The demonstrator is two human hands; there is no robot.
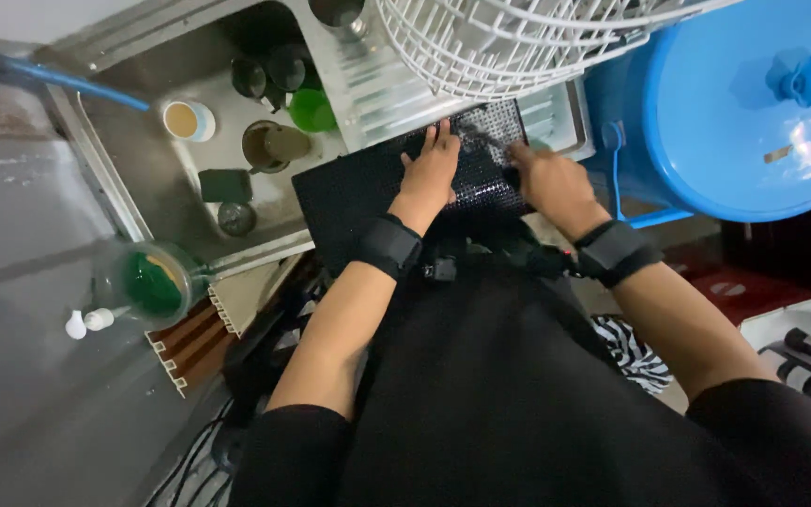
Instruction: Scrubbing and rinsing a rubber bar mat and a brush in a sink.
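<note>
A black perforated mat (354, 192) lies over the edge of a steel sink (133, 178), wet and shiny near its far end. My left hand (432, 169) presses flat on the mat with fingers spread. My right hand (548, 180) rests on the mat's right part with fingers curled; whether it pinches anything is hidden. Both wrists wear black bands.
A white wire dish rack (509, 42) hangs over the far side. The sink holds a cup of brown liquid (188, 120), a green cup (312, 110), dark mugs and a sponge. A blue lidded barrel (743, 103) stands at right. A green soap bottle (147, 282) sits at left.
</note>
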